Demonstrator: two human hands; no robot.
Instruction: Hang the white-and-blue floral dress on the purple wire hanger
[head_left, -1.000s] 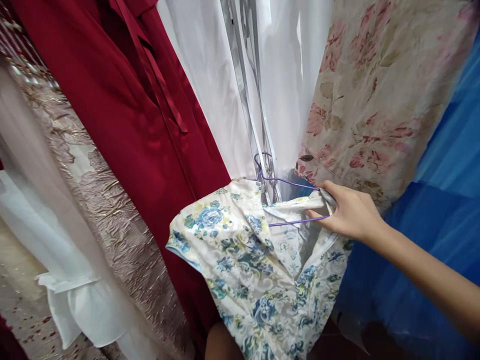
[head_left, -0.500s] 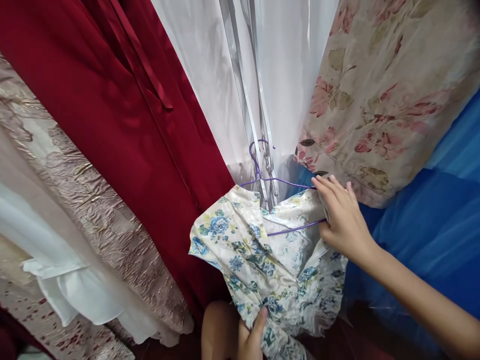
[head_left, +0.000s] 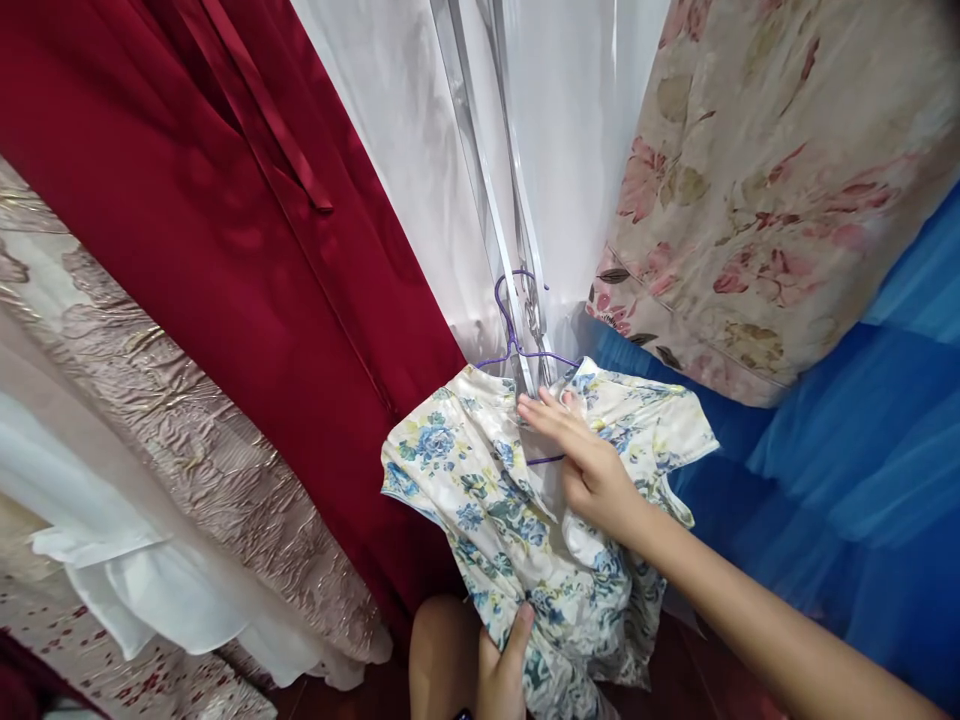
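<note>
A short-sleeved white dress (head_left: 480, 470) with blue and yellow flowers hangs on a purple wire hanger (head_left: 511, 325); both of its shoulders are over the hanger. Near the bottom, my left hand (head_left: 502, 665) pinches the side of the dress, thumb on the front of the cloth. My right hand (head_left: 589, 460) lies across the neckline with its fingers stretched out, touching the collar edge below the hanger's hook. Pale shiny straps (head_left: 491, 190) hang down in front of the hanger, their lower ends running into the neckline.
A red satin garment (head_left: 225, 250) hangs to the left, beside a pinkish textured one (head_left: 202, 420). White cloth (head_left: 570, 120) is behind the straps. On the right hang a beige floral garment (head_left: 750, 200) and blue tulle (head_left: 840, 470). A bent knee (head_left: 442, 655) shows below.
My right hand has moved left from the dress's right shoulder to the neckline. That shoulder and sleeve now lie spread out over the hanger. The left hand keeps its hold.
</note>
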